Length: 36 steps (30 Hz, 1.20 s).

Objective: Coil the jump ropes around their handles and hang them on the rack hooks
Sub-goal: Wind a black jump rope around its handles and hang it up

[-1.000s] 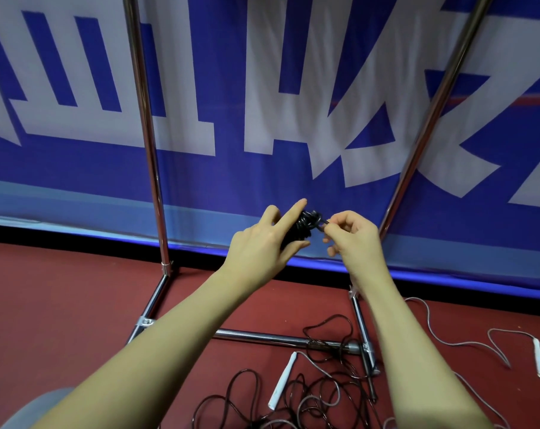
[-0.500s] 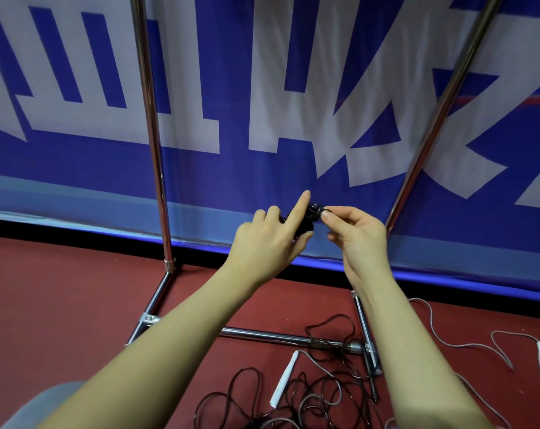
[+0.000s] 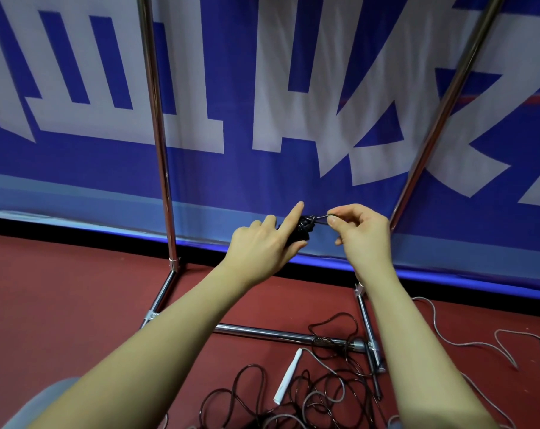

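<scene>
Since half a second ago, right hand (image 3: 363,235) drawn slightly rightward, pulling a short loop of black cord out of the coiled black jump rope (image 3: 304,228). Left hand (image 3: 262,247) wrapped round the bundle, index finger extended. Right thumb and fingers pinching the loop. Hands close, joined only by the rope, raised between two chrome rack uprights (image 3: 157,134). Below, red floor (image 3: 61,292) with tangled black ropes (image 3: 312,394), white handles (image 3: 289,379) and a grey rope (image 3: 466,342). Behind, blue banner (image 3: 231,174) with large white characters, cropped and unreadable. Rack hooks out of frame.
</scene>
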{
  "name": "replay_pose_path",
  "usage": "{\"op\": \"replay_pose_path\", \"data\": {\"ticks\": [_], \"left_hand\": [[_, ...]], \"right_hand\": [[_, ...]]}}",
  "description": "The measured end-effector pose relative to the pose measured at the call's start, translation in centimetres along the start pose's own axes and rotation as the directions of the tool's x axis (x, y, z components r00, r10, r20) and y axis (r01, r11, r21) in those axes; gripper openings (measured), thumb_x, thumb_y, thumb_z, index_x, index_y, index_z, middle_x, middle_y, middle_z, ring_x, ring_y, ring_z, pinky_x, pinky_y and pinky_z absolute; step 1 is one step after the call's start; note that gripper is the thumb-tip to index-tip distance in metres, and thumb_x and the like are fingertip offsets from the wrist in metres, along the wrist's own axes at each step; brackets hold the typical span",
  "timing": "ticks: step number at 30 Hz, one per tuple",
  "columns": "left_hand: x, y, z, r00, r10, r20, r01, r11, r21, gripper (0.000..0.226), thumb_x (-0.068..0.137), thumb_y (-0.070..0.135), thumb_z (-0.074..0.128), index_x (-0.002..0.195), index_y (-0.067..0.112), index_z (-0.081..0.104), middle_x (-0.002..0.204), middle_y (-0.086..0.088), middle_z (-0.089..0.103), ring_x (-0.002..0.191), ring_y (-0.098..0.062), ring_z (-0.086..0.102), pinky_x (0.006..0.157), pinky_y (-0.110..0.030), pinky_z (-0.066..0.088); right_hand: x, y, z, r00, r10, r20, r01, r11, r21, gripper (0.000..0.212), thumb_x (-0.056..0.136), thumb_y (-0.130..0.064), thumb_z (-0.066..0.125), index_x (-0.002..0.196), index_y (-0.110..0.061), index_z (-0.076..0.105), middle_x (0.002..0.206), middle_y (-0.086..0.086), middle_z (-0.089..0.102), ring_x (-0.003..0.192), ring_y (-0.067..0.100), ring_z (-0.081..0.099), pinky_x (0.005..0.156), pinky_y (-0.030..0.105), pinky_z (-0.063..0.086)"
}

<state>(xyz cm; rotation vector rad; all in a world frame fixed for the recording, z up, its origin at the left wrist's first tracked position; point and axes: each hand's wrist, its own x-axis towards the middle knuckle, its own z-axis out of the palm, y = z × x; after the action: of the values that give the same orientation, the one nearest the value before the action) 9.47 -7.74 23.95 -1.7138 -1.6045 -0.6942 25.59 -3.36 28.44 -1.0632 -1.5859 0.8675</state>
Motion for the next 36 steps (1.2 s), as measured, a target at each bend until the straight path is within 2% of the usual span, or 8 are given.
{"op": "replay_pose_path", "data": {"ticks": [5,9,13,16,19,22,27,36], "left_hand": [[0.3,-0.4,-0.1,0.993,0.019,-0.116,-0.013,0.999,0.048,0.056,0.088,0.051,0.043,0.128,0.019,0.063,0.057,-0.004,0.044,0.041,-0.022,0.037,0.050,-0.026,0.020],[0.5,-0.4,-0.3,0.985,-0.008,-0.173,0.012,1.000,0.023,0.051,0.090,0.047,0.044,0.129,0.018,0.063,0.059,-0.004,0.041,0.046,-0.020,0.034,0.050,-0.026,0.021],[0.7,-0.1,-0.6,0.985,-0.042,-0.169,0.043,0.999,0.004,0.052,0.090,0.047,0.044,0.128,0.018,0.063,0.060,-0.004,0.042,0.045,-0.021,0.040,0.048,-0.025,0.023],[0.9,-0.1,-0.8,0.988,-0.045,-0.150,0.048,0.999,0.021,0.059,0.083,0.056,0.047,0.126,0.019,0.064,0.059,-0.004,0.042,0.043,-0.021,0.040,0.046,-0.024,0.023],[0.8,-0.1,-0.7,0.991,-0.039,-0.126,0.043,0.998,0.035,0.064,0.073,0.056,0.067,0.123,0.016,0.066,0.059,-0.005,0.046,0.043,-0.022,0.044,0.047,-0.024,0.023],[0.9,0.0,-0.9,0.990,-0.095,-0.100,0.091,0.995,-0.040,0.059,0.082,0.053,0.050,0.122,0.013,0.066,0.058,-0.003,0.047,0.041,-0.023,0.046,0.044,-0.023,0.024],[1.1,0.2,-2.1,0.987,-0.139,-0.082,0.114,0.959,-0.258,0.064,0.083,0.054,0.045,0.129,0.013,0.059,0.061,-0.002,0.052,0.045,-0.023,0.053,0.037,-0.025,0.036],[1.3,0.3,-3.7,0.989,-0.053,-0.140,0.011,0.960,-0.281,0.061,0.086,0.049,0.048,0.127,0.005,0.060,0.062,-0.003,0.055,0.045,-0.023,0.051,0.039,-0.025,0.034]], "right_hand": [[-0.6,0.0,0.4,0.998,-0.052,-0.021,0.053,0.997,0.061,0.014,0.089,-0.005,0.063,0.090,-0.019,0.068,0.070,-0.015,0.057,0.061,-0.005,0.050,0.067,0.019,0.043],[-0.9,-0.2,1.4,0.988,0.130,0.085,-0.148,0.955,0.259,0.006,0.092,-0.013,0.063,0.096,-0.016,0.066,0.084,-0.006,0.065,0.074,0.000,0.057,0.059,0.017,0.045],[-1.0,-0.4,1.9,0.961,0.226,0.160,-0.270,0.896,0.353,0.009,0.091,-0.019,0.065,0.084,-0.014,0.069,0.074,-0.004,0.060,0.069,0.009,0.050,0.057,0.021,0.042],[-1.1,-0.8,2.0,0.979,0.193,0.066,-0.204,0.907,0.369,0.010,0.090,-0.013,0.065,0.080,-0.016,0.066,0.073,-0.005,0.061,0.069,0.011,0.055,0.058,0.020,0.046],[-1.3,-1.2,2.1,0.999,0.050,-0.004,-0.048,0.970,0.237,0.015,0.092,-0.009,0.060,0.080,-0.018,0.061,0.079,-0.003,0.062,0.076,0.009,0.060,0.066,0.018,0.049],[-1.5,-1.5,2.3,0.990,-0.136,-0.041,0.137,0.990,0.032,0.016,0.095,-0.009,0.054,0.083,-0.019,0.058,0.089,0.003,0.063,0.080,0.009,0.057,0.073,0.015,0.044],[-1.6,-2.1,2.0,0.951,-0.302,-0.071,0.304,0.952,0.017,0.018,0.097,-0.008,0.051,0.087,-0.022,0.057,0.080,-0.007,0.064,0.084,0.017,0.066,0.078,0.030,0.052],[-1.5,-4.5,2.0,0.976,-0.067,-0.206,0.126,0.948,0.291,0.022,0.095,-0.008,0.054,0.081,-0.024,0.063,0.073,-0.004,0.066,0.069,0.005,0.065,0.057,0.023,0.053]]}}
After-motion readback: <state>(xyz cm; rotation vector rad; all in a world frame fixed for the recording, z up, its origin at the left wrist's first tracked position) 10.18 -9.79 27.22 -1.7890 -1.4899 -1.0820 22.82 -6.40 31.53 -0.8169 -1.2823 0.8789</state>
